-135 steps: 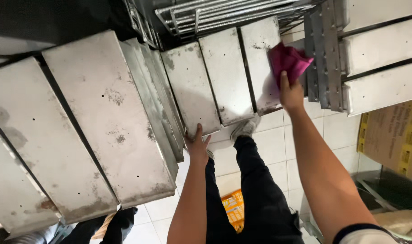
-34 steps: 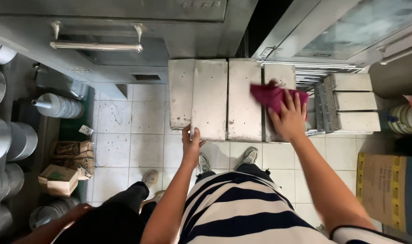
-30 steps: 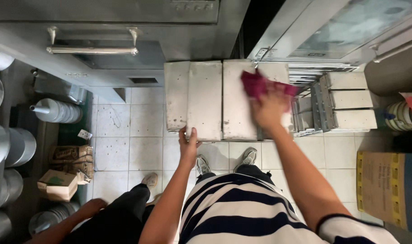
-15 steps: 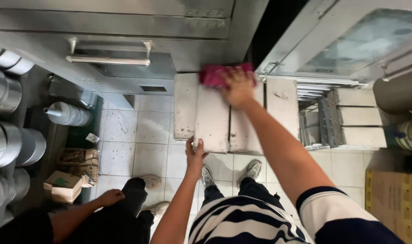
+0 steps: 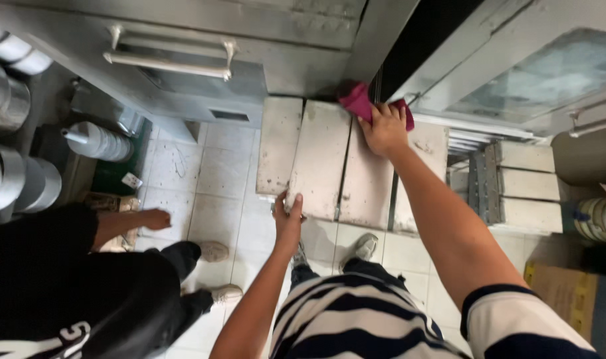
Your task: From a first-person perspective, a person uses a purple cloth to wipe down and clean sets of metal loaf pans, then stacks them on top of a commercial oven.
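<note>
My right hand has its fingers spread, pressing a soft magenta cloth on the far edge of the flat grey metal tray. Left hand curls over the near edge. Tray looks stiff and heavy, so grab its edges.

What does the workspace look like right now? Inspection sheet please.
Surface: row of grey metal trays leaning over a white tiled floor; stains on the trays.
Job's things: magenta cloth pressed on the trays' top edge.
Clutter: stacked metal pots at left, wire racks at right, cardboard box lower right.
Grippers: right hand flat on the cloth; left hand, fingers gripping a tray's lower edge.
Cables: nothing seen.
Surroundings: steel oven door with bar handle above; another person in black crouching at left.
</note>
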